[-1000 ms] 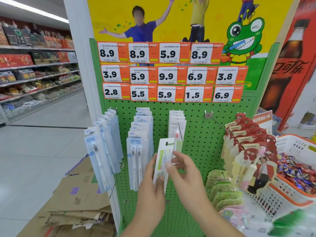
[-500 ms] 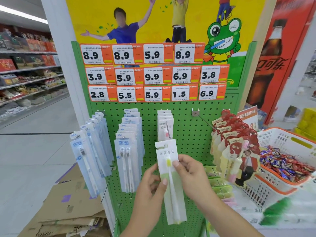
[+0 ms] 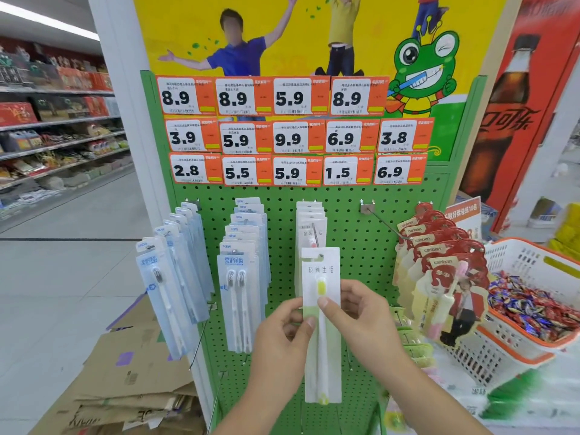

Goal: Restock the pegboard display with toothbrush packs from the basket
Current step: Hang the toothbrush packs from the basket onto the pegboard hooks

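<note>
White card backing and a yellow-green brush marked the slim toothbrush pack (image 3: 321, 324) that a person held upright against the green perforated pegboard (image 3: 345, 221). The left hand (image 3: 282, 337) pinched the pack's left edge between thumb and curled fingers, and the right hand (image 3: 361, 318) pinched the right edge, thumb across the front. Gripping both sides appeared meant to keep the card square, so that its hang hole, at the tip of the thin metal peg (image 3: 315, 235), would take the peg cleanly. Matching white packs (image 3: 310, 215) hung further back on that peg, which suggested why this column was chosen. Blue-carded twin-brush packs (image 3: 240, 296) hung on the neighbouring peg to the left, red-topped children's packs (image 3: 439, 268) to the right. A white and orange plastic basket (image 3: 518, 350) of wrapped sweets stood nearby; no basket of toothbrush packs was visible.
</note>
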